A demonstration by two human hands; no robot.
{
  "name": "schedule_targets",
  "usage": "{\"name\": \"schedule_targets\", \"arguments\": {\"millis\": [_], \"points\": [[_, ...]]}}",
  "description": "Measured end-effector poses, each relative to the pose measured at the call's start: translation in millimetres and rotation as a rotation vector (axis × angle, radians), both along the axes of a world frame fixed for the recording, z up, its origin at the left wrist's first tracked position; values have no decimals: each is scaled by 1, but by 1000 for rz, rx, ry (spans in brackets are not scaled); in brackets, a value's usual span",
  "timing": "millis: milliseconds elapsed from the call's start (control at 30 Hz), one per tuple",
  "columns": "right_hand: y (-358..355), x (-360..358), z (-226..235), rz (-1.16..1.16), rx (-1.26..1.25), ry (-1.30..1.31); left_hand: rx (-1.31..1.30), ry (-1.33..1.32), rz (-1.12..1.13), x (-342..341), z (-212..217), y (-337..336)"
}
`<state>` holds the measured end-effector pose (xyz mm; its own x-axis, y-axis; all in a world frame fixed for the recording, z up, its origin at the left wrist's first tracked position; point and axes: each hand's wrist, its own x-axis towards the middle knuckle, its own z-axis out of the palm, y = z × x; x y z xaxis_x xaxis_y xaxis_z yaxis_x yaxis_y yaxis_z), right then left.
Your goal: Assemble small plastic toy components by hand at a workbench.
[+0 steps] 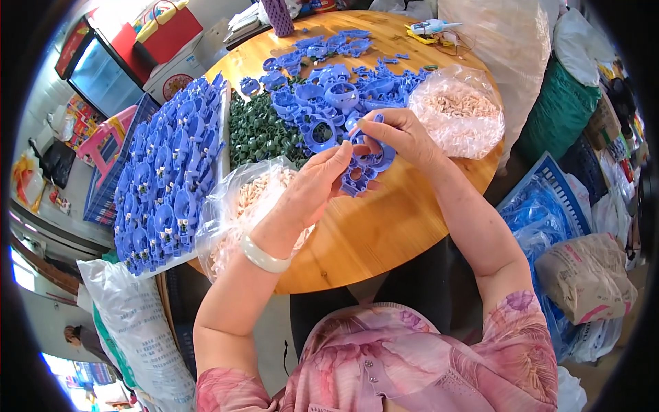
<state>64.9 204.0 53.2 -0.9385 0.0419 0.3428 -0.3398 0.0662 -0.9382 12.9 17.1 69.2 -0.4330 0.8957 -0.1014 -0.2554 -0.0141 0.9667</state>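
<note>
Over the near middle of the round wooden table, both hands hold one blue plastic part (357,180) with ring-shaped openings. My left hand (314,184) supports it from the left, thumb on top and fingers partly hidden beneath. At its upper edge my right hand (403,137) pinches with thumb and fingertips; whether a small piece sits in that pinch I cannot make out. Just beyond lies a heap of similar blue plastic parts (341,96). Dark green small pieces (259,130) are piled to its left. Beside my left wrist is a clear bag of small pale pieces (255,194).
A tray of blue assemblies (165,172) stands at the table's left. Another clear bag of pale pinkish pieces (458,113) sits at the right edge of the table (357,254). A purple tumbler (277,17) stands at the back. Sacks and a brown package (585,278) crowd the right side.
</note>
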Motion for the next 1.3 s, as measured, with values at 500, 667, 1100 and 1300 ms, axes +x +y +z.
{"name": "schedule_targets", "arguments": {"millis": [500, 667, 1100, 1300], "points": [[6, 17, -32, -192, 639, 25, 425, -367, 323, -4, -36, -28], [-8, 20, -37, -225, 955, 98, 415, -411, 301, -7, -35, -26], [-21, 46, -14, -209, 156, -250, 455, -474, 293, 5, -46, -28], [-49, 49, 9, -198, 326, 47, 470, -492, 254, 14, -46, -25]]}}
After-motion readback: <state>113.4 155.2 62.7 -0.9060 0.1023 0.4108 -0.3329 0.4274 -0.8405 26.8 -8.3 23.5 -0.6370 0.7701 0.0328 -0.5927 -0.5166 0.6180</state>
